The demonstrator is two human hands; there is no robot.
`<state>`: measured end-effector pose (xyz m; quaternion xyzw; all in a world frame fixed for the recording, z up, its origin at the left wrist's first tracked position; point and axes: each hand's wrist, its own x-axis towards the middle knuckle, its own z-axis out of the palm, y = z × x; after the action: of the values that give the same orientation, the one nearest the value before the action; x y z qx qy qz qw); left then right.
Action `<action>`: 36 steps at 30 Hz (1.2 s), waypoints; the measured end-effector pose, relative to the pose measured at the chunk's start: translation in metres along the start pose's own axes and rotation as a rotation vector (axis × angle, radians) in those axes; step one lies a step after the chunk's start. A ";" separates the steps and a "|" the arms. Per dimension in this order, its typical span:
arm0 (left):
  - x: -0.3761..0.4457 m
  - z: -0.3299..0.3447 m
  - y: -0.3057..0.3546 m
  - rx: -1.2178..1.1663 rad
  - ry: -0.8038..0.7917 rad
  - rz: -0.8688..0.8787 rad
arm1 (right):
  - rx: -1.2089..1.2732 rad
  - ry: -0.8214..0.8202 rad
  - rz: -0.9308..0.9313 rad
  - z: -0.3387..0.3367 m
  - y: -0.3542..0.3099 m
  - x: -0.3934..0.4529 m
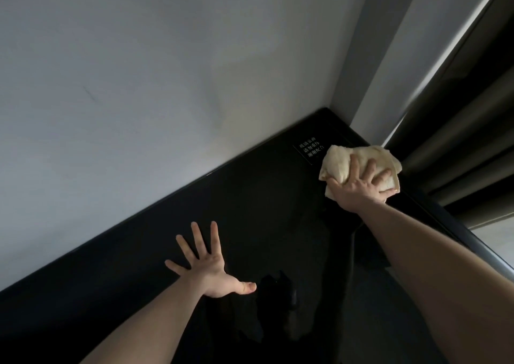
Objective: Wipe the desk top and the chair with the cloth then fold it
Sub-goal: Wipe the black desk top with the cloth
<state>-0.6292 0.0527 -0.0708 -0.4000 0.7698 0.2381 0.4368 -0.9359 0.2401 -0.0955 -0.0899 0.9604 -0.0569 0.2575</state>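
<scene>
At two o'clock on the glossy black table (250, 210), near its far corner: crumpled cream terry cloth (358, 166), pressed down under the right hand (361, 188), fingers spread over it in a loose grip. At seven o'clock, well apart from the cloth: left hand (208, 272) open, palm flat on the table, fingers splayed. Just beside the cloth, small white-lettered label (311, 147). Beyond the table, pale grey wall (139, 85); at right, dark curtain folds (459, 155).
</scene>
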 end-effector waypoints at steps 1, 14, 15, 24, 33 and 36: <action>0.000 -0.001 0.000 0.001 0.003 -0.004 | -0.006 -0.001 -0.015 0.003 0.005 -0.006; -0.004 0.019 -0.008 -0.010 0.179 0.093 | 0.023 -0.026 -0.002 0.079 0.097 -0.176; -0.007 0.025 -0.008 0.006 0.225 0.123 | 0.032 -0.035 0.009 0.087 0.103 -0.193; -0.055 0.091 0.043 0.327 0.351 0.556 | 0.062 -0.084 0.029 0.116 0.157 -0.273; -0.076 0.100 0.122 0.560 0.202 0.403 | 0.151 0.008 0.182 0.061 0.207 -0.184; -0.079 0.099 0.133 0.525 0.180 0.361 | 0.150 0.041 0.195 0.036 0.223 -0.147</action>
<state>-0.6676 0.2311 -0.0501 -0.1502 0.8989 0.0689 0.4058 -0.8242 0.4852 -0.0899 0.0244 0.9627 -0.1050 0.2482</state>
